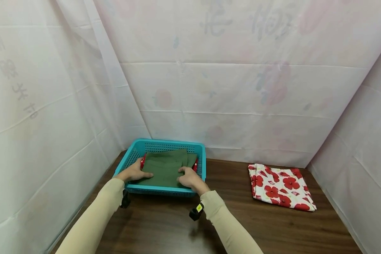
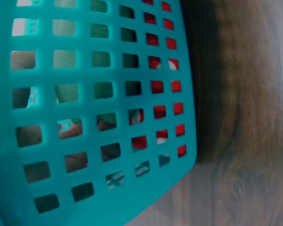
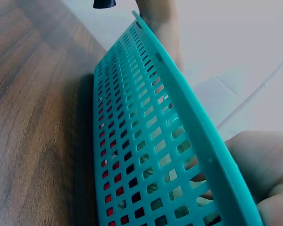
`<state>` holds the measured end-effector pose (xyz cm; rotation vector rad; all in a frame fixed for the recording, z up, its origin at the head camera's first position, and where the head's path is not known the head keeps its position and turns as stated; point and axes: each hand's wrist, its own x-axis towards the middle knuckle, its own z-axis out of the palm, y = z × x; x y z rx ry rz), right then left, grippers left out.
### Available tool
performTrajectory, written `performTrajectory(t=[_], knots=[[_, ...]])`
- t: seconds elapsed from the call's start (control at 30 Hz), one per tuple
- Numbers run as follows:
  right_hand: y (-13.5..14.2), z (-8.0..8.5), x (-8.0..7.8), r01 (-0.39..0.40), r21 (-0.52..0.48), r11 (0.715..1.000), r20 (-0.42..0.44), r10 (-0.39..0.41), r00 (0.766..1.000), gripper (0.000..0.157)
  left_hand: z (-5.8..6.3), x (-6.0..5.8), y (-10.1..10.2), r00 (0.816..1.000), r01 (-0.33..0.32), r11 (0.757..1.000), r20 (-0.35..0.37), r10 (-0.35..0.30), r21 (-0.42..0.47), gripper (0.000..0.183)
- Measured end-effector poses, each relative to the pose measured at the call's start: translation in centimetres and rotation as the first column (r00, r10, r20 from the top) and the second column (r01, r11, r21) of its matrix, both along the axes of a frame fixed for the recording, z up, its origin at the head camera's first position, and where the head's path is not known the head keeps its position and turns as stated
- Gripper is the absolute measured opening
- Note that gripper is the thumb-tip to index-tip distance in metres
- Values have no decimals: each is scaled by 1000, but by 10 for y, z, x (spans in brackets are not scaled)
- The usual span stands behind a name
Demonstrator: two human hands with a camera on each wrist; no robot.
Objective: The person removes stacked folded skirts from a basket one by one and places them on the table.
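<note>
A folded green cloth [image 1: 165, 167] lies inside a turquoise plastic basket [image 1: 171, 142], over red fabric with white spots [image 1: 143, 162] that peeks out at both sides. My left hand [image 1: 134, 171] holds the cloth's left side, thumb lying on top. At the front right corner, my right hand [image 1: 189, 177] grips the cloth near the basket rim. In the left wrist view the perforated basket wall [image 2: 115, 74] hides most of the fingers. Part of the right hand [image 3: 269, 165] shows beyond the rim in the right wrist view.
A folded white cloth with red flowers [image 1: 280, 187] lies on the brown wooden table [image 1: 158, 225] to the right. White printed curtains [image 1: 228, 88] enclose the table at the back and both sides. The basket stands near the back left corner.
</note>
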<state>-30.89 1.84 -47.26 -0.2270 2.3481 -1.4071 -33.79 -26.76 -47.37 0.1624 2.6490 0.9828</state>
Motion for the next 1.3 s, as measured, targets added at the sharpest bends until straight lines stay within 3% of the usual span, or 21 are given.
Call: performTrajectory(t=[0.2,0.37,0.63,0.9,1.13,1.3], knots=[[0,-3,-6,-32,-19,999,-12,32,999,62,-6,-5,-1,998,25,999,-59,-23,33,107],[1,-7,-12,-1,-29,1000,-16,0,1000,66,-4,-6,6,993,40,999,-113,-36,33,104],[-1,-13,-16,33,-5,999,-64,-33,997,68,-1,-5,12,996,1,994,88,-11,107,102],[-2,-10,-15,31,-23,999,-25,-32,999,57,-3,-8,12,995,44,990,80,-55,134,96],[-3,-8,-15,88,-31,996,-35,-89,995,49,3,-5,18,996,-22,963,88,-2,267,91],[-2,-7,-14,98,-60,993,-67,-102,993,48,1,-5,20,996,13,967,80,-34,253,83]])
